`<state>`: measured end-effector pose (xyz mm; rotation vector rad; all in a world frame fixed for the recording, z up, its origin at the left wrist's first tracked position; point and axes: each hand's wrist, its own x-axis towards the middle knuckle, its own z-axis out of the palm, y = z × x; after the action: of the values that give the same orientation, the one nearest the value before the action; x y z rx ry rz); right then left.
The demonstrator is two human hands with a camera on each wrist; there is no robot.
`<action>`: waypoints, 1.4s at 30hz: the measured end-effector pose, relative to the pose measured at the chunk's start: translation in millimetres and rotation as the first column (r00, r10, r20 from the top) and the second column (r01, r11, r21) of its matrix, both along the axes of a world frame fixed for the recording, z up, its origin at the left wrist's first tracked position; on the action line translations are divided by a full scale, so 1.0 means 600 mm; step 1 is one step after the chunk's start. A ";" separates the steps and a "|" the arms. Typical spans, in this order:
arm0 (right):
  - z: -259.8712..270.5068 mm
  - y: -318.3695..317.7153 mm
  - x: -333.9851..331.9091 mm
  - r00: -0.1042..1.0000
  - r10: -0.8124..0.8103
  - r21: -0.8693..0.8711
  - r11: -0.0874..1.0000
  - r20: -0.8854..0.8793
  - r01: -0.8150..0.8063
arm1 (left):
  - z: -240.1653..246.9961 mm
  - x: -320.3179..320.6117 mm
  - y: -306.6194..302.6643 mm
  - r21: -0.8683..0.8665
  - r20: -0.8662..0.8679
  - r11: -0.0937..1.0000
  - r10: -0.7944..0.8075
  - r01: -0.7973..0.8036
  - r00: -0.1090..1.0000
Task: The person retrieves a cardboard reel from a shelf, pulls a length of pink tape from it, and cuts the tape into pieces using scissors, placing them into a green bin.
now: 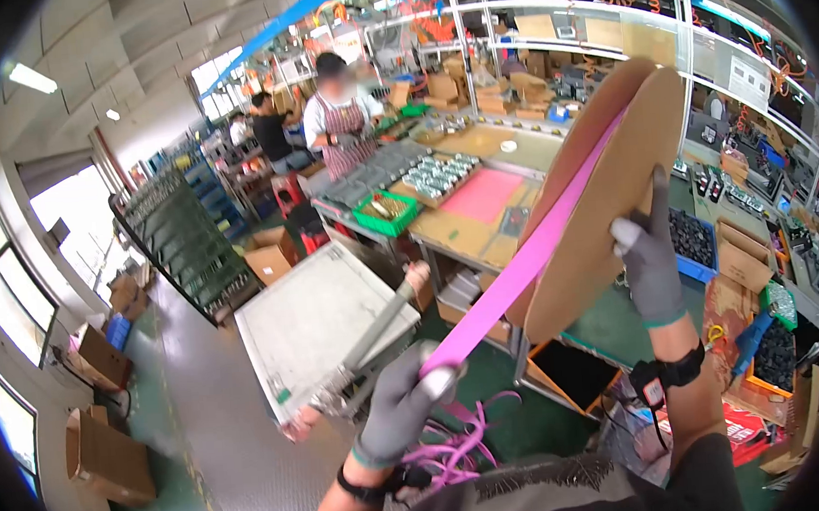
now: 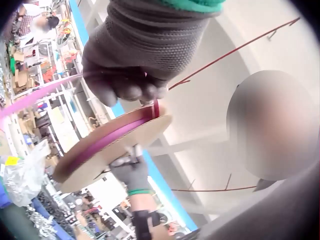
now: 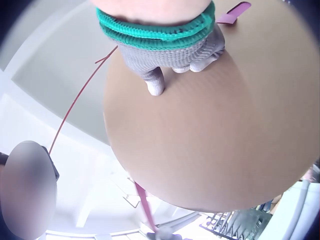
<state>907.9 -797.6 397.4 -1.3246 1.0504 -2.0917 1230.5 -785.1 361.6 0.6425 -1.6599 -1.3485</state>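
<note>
Gloved in grey knit with pale fingertips, the left hand (image 1: pixel 399 406) pinches the pink ribbon (image 1: pixel 494 304) between thumb and bent fingers; the right hand (image 1: pixel 649 262) holds up the cardboard reel (image 1: pixel 614 194), its thumb and bent fingers against the outer face, though whether any hook into the middle I cannot tell. The reel hangs in the air before the person, above the floor and to the right, the ribbon running straight from its slot down to the left hand. Good handling here would mean light, even tension, with the ribbon flat and lined up with the slot so that its edges do not rub or fold against the discs; the right hand had best bear near the middle without squeezing the discs together. The ribbon is thin, flat and supple, the discs round, tan, stiff and smooth with faint ribbing. Below the left hand, loose ribbon (image 1: pixel 447 452) lies in tangled loops, so snags seem likely. Beyond stand a white-topped table (image 1: pixel 290 311) and a green plastic bin (image 1: pixel 384 225).
</note>
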 end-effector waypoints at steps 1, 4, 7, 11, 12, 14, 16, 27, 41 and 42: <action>-0.008 -0.001 0.000 0.999 0.008 0.030 0.999 0.053 -0.010 | 0.009 0.006 0.013 -0.067 -0.170 0.994 0.072 -0.084 0.983; -0.047 -0.016 -0.009 0.979 0.078 0.029 0.996 0.186 -0.085 | 0.063 0.012 0.028 -0.256 -0.479 0.891 0.219 -0.374 0.850; -0.078 -0.041 -0.025 0.927 0.213 0.033 0.972 0.309 -0.234 | 0.093 0.097 0.024 -0.427 -0.725 0.896 -0.258 -0.123 0.638; -0.110 -0.080 -0.079 0.859 0.216 0.110 0.948 0.464 -0.298 | 0.139 0.265 0.091 -0.424 -0.828 0.739 -0.082 -0.524 0.554; -0.113 -0.090 -0.095 0.830 0.180 0.152 0.942 0.528 -0.300 | 0.127 0.333 0.116 -0.168 -0.948 0.731 0.066 -0.662 0.313; -0.089 -0.078 -0.098 0.817 0.109 0.168 0.955 0.565 -0.244 | 0.078 0.461 0.168 -0.145 -0.917 0.806 0.108 -0.574 0.384; -0.083 -0.079 -0.137 0.808 0.150 0.127 0.955 0.569 -0.267 | -0.002 0.622 0.249 0.156 -0.866 0.649 0.452 -0.744 0.213; 0.010 -0.064 -0.155 0.929 0.234 -0.118 0.971 0.286 -0.208 | -0.048 0.575 0.310 0.241 -0.525 0.692 0.683 -0.681 0.508; 0.061 -0.025 0.037 0.984 0.115 -0.064 0.992 0.136 -0.107 | -0.105 -0.122 -0.060 0.276 -0.196 0.939 -0.155 0.206 0.968; 0.059 -0.022 0.038 0.975 0.138 -0.065 0.990 0.173 -0.129 | -0.114 -0.107 -0.047 0.242 -0.158 0.958 -0.118 0.154 0.980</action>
<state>930.6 -810.6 432.7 -1.1734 0.8136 -2.1047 1166.3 -813.1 293.1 0.5700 -1.4515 -1.6849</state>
